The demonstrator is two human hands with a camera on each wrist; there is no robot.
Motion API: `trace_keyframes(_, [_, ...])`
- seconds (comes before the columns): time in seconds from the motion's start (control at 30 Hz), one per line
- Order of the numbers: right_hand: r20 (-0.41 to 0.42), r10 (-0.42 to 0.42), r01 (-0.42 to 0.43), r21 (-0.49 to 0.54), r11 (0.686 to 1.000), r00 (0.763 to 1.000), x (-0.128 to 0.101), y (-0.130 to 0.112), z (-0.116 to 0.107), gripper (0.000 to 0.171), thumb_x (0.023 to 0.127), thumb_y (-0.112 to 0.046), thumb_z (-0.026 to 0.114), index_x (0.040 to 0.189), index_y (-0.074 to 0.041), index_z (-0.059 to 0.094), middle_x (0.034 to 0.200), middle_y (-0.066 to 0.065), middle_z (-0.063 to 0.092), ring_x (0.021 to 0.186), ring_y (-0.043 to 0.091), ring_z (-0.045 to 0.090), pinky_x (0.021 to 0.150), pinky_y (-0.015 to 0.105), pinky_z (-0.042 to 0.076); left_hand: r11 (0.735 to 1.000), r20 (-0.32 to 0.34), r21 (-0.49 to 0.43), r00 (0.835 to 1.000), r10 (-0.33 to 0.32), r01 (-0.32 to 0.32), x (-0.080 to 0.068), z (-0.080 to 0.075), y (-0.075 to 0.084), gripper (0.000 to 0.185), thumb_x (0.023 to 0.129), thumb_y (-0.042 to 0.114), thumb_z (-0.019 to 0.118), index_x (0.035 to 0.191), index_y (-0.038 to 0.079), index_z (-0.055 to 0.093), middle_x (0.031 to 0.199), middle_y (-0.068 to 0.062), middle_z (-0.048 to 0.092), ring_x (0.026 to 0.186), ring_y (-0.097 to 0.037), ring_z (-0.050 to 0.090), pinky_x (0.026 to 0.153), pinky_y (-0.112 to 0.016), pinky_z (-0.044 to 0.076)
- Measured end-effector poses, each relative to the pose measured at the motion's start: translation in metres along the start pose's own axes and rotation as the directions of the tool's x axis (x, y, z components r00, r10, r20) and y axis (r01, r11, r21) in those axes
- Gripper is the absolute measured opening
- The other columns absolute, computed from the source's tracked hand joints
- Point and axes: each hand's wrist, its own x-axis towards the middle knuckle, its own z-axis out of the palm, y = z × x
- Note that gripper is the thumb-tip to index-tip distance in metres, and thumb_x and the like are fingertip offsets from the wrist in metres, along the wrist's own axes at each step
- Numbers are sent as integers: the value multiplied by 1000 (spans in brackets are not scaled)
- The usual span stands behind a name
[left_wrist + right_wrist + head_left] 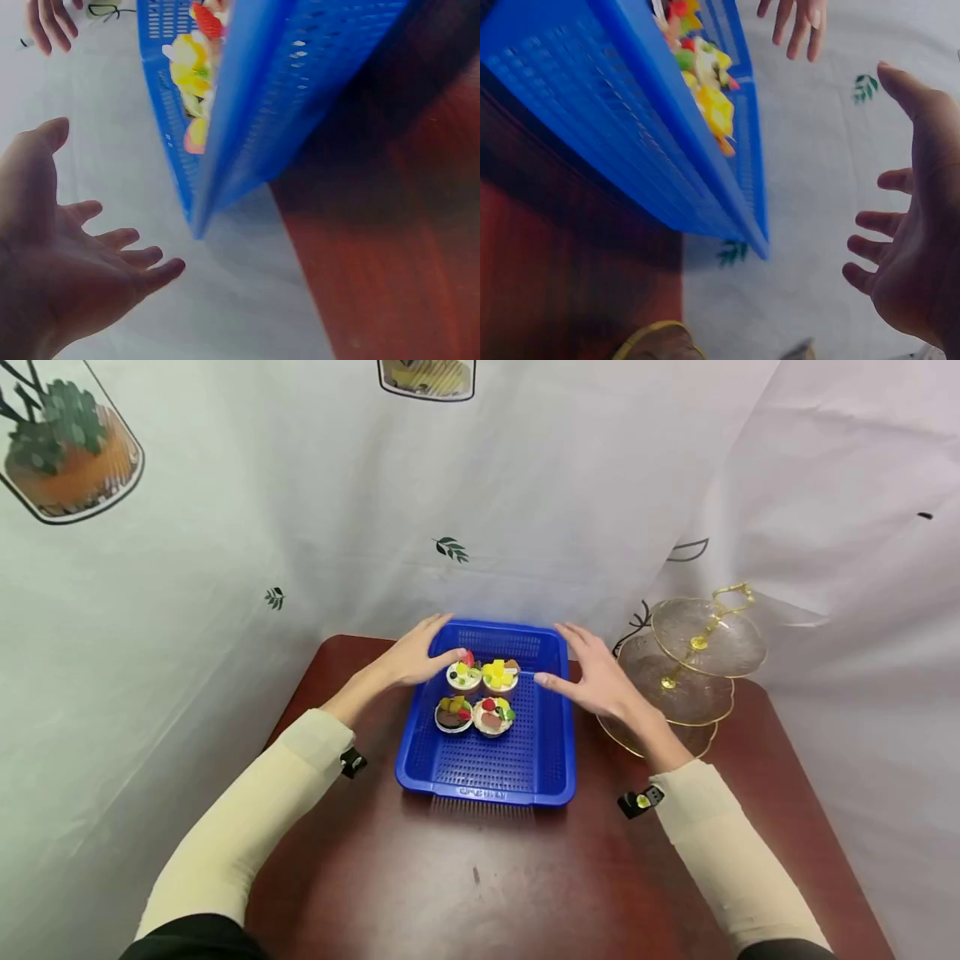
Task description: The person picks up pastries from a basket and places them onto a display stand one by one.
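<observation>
A blue plastic basket (555, 752) with perforated walls sits on the table. Several small fruit-topped cakes stand in its left and middle part: one with a strawberry (463, 677), one with yellow cubes (498, 677), a dark brown one (453, 718) and one with red berries (492, 718). My left hand (416, 653) is over the basket's far left side, fingers extended and thumb toward the strawberry cake. Over the far right side is my right hand (598, 677), fingers spread and thumb pointing inward. Both wrist views show the palms apart from the basket, holding nothing.
To the right of the basket stands a tiered clear stand (708, 639) with gold rims and a gold handle, close to my right forearm. The dark red table (480, 877) meets a pale printed cloth (525, 510) at the back.
</observation>
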Motion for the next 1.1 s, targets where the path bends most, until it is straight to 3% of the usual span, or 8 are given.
trace_keyframes(0.2, [43,-12,8,88,996,999,-5,-11,28,101,91,-68,69,168,-15,30,169,15,35,155,38,30,122,63,27,983,-55,-161,994,-99,89,-13,9,-26,90,103,61,56,171,16,18,173,-16,25,157,-40,27,122,-65,25])
trace_keyframes(0.33, [71,-31,22,129,991,997,-8,-18,44,102,89,-62,76,167,-13,32,164,18,42,151,38,38,120,62,32,934,-11,-333,989,-144,132,-20,16,-39,87,105,55,57,171,14,16,172,-18,27,155,-41,31,122,-62,30])
trace_keyframes(0.43, [100,-61,43,170,984,993,-8,-24,55,104,86,-55,83,167,-12,32,157,21,48,144,38,47,116,60,39,870,50,-468,988,-146,152,-26,22,-48,84,108,45,57,170,9,13,171,-22,26,153,-43,35,118,-61,36])
trace_keyframes(0.5, [124,-72,49,183,982,990,-8,-28,62,106,84,-53,86,165,-9,34,154,21,51,139,37,51,114,58,42,814,93,-555,985,-145,173,-29,28,-54,81,110,39,56,170,7,12,170,-23,27,151,-45,37,115,-62,40])
trace_keyframes(0.67, [164,-62,37,150,988,985,-5,-36,75,105,79,-56,89,156,-1,44,147,21,58,135,34,55,113,55,45,646,191,-725,971,-146,239,-32,42,-65,73,111,33,54,170,12,15,166,-22,35,144,-45,47,111,-62,45])
trace_keyframes(0.83, [171,-55,33,126,991,984,2,-40,86,97,79,-51,92,148,3,52,139,20,62,127,32,59,110,49,48,549,225,-789,962,-157,274,-32,53,-73,69,111,33,53,169,17,20,157,-25,47,137,-44,55,104,-56,51])
trace_keyframes(1.03, [173,-63,43,118,992,983,8,-42,95,86,79,-42,94,140,6,57,128,19,65,119,35,61,105,48,50,411,270,-857,951,-152,309,-32,63,-78,60,114,28,48,167,20,23,158,-23,46,130,-36,59,95,-50,56])
trace_keyframes(1.1, [178,-50,28,120,992,983,9,-41,97,83,80,-41,94,138,6,58,125,18,65,115,34,62,102,47,51,391,280,-867,951,-131,309,-32,64,-77,57,114,28,45,167,19,23,158,-24,45,125,-32,61,93,-48,57])
